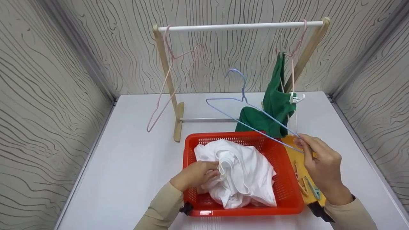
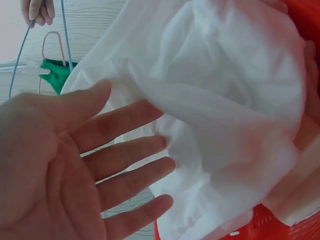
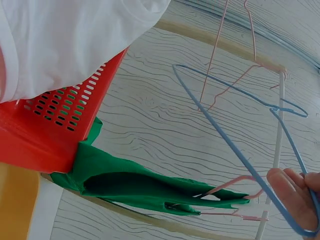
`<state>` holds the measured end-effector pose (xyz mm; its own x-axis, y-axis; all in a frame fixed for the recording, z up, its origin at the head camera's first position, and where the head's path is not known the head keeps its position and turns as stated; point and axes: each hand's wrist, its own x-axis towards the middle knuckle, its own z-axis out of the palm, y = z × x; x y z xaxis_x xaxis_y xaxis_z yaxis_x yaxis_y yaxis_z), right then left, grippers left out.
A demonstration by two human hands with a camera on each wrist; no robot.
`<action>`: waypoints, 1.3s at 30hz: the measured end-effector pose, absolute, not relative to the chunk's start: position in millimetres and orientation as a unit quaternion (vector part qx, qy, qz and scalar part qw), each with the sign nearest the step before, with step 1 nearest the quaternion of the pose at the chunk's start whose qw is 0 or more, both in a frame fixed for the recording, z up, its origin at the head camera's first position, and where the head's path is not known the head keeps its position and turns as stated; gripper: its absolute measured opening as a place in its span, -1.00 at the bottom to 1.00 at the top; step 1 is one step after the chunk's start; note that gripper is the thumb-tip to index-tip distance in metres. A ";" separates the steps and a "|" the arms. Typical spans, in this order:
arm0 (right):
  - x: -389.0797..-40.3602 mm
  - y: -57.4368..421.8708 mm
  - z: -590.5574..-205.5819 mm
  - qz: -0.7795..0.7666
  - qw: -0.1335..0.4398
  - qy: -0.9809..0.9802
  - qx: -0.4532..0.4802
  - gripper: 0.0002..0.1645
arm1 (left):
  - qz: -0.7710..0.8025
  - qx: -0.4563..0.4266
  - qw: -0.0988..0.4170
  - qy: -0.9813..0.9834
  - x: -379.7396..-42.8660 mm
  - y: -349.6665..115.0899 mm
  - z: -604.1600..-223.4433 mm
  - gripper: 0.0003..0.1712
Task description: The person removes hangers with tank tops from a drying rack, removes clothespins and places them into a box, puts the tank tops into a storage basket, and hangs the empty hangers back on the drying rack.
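Note:
My right hand holds a blue wire clothes hanger by one corner. The hanger slants up to the left, in front of the rack, with its hook uppermost. My left hand is at a crumpled white garment lying in a red plastic basket. In the left wrist view, the fingers of the left hand are spread and fairly straight, their tips at the white cloth. The right wrist view has the blue hanger passing between thumb and fingers.
Behind the basket stands a small rack with a white top bar. A bare pink hanger hangs at its left. At its right a green garment hangs with a white clip. Clothespins lie in a yellow tray beside the basket.

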<state>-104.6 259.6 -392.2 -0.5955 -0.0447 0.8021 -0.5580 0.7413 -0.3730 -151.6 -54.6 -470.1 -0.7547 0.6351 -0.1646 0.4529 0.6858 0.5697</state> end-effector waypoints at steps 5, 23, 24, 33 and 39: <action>-112.1 246.9 -388.8 0.301 0.418 -0.839 0.174 -0.73 | 0.271 0.302 0.121 0.906 -154.1 -58.8 -468.3 -0.73; -148.5 210.6 -361.9 0.328 0.455 -0.819 0.119 -0.75 | 0.316 0.272 0.122 0.901 -159.3 -64.7 -469.0 -0.74; -150.1 208.7 -359.9 0.332 0.456 -0.817 0.117 -0.75 | 0.317 0.271 0.122 0.900 -159.7 -64.4 -468.6 -0.73; -165.0 187.2 -344.3 0.363 0.457 -0.805 0.107 -0.76 | 0.326 0.269 0.119 0.898 -161.9 -61.5 -467.9 -0.73; -181.1 175.1 -340.2 0.361 0.446 -0.813 0.105 -0.76 | 0.326 0.276 0.111 0.897 -161.9 -59.4 -469.6 -0.74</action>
